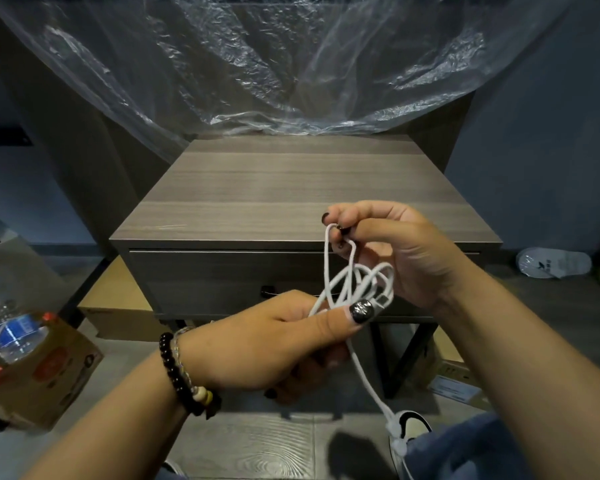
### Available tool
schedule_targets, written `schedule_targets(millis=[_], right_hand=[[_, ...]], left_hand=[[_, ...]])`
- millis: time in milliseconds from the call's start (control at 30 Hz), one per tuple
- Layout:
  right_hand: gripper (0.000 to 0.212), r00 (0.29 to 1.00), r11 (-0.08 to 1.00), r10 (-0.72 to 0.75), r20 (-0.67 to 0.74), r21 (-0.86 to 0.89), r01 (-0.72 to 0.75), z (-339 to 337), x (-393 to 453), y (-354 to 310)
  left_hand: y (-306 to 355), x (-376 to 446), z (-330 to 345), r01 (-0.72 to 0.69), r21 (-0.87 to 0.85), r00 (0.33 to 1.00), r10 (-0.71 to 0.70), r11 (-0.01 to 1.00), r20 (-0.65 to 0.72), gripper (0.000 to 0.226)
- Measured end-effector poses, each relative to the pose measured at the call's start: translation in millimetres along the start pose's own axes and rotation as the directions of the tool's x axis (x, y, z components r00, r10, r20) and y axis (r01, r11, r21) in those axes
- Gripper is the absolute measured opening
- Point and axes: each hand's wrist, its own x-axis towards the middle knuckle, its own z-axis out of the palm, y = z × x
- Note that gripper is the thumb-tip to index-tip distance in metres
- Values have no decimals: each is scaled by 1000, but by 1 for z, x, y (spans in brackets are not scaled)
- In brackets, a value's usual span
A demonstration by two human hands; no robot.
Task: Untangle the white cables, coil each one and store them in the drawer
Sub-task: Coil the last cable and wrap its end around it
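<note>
From the head camera we looked down on both hands held up in front of a wooden desk (291,188), with a bundle of white cables (355,282) strung between them. Our left hand (267,344) sat lower and nearer, its fingers curled round the bottom of the bundle and its thumb laid across the strands, the dark painted nail pressing beside a small connector (381,300). Our right hand (395,251) was higher and slightly farther, pinching the top of a narrow loop between thumb and fingertips. Between the two hands the cables crossed in several loose loops, just in front of the shut drawer (222,271) and its dark knob (266,292).

One strand fell from under our left hand toward the floor and ended in white plugs (395,434), close to a shoe (413,422) and the blue trouser leg (471,448).

A beaded bracelet (184,375) circled our left wrist. Clear plastic sheeting (291,64) hung behind the desk. At the left a water bottle (11,330) stood by a cardboard box (42,382); at the far right a white slipper (551,263) lay on the floor.
</note>
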Motion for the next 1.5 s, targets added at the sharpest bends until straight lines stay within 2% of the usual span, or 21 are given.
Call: schedule_targets(millis=[100, 167, 300, 333, 400, 467, 533, 633, 700, 767, 900, 1000, 1133, 1267, 1500], right_hand=[[28, 999, 994, 17, 48, 110, -22, 6, 1, 5], [35, 994, 991, 66, 82, 107, -75, 12, 4, 12], [47, 969, 958, 236, 67, -183, -221, 15, 12, 25], [42, 958, 944, 279, 70, -203, -260, 15, 13, 26], [25, 944, 941, 323, 68, -126, -313, 13, 13, 26], [21, 934, 934, 355, 37, -49, -353, 9, 12, 25], [20, 919, 918, 393, 14, -58, -392, 7, 11, 24], [32, 907, 891, 422, -14, -181, -417, 8, 9, 23], [31, 908, 880, 419, -26, -233, -413, 8, 5, 20], [28, 908, 868, 417, -30, -282, -408, 7, 3, 16], [27, 922, 858, 385, -38, -353, -373, 3, 0, 12], [32, 948, 866, 315, -41, -397, -305, 1, -2, 9], [36, 965, 864, 260, -35, -439, -248, -3, -5, 9], [42, 961, 846, 278, -7, -473, -248, -6, -7, 11], [32, 946, 740, 322, -33, -614, -274, -2, -14, 10]], left_hand=[[-2, 5, 5, 86, -18, 991, -84, 996, 101, 45], [-4, 8, 5, 111, -14, 987, -108, 994, 122, 41], [-5, 6, 0, 76, -38, 993, -72, 996, 90, 39], [-3, 3, -3, 63, -68, 996, -58, 996, 69, 40], [0, -3, -11, 44, -223, 999, -36, 974, 40, 46], [2, -6, -20, -5, -383, 999, 20, 924, 38, 47], [3, -7, -24, -46, -441, 998, 55, 896, 8, 45], [2, -3, -22, -77, -387, 980, -1, 919, -199, 47], [2, 0, -21, -90, -314, 940, -24, 945, -340, 52], [2, 2, -20, -99, -247, 912, -11, 964, -409, 45], [4, 1, -23, -83, -193, 899, -10, 978, -438, 44], [5, 2, -25, -50, -85, 882, 4, 995, -470, 47], [5, 4, -23, -121, -27, 854, 90, 992, -513, 42], [5, 6, -19, -190, -15, 851, 156, 982, -502, 39], [-1, 9, -17, -210, 21, 849, 193, 977, -492, 34]])
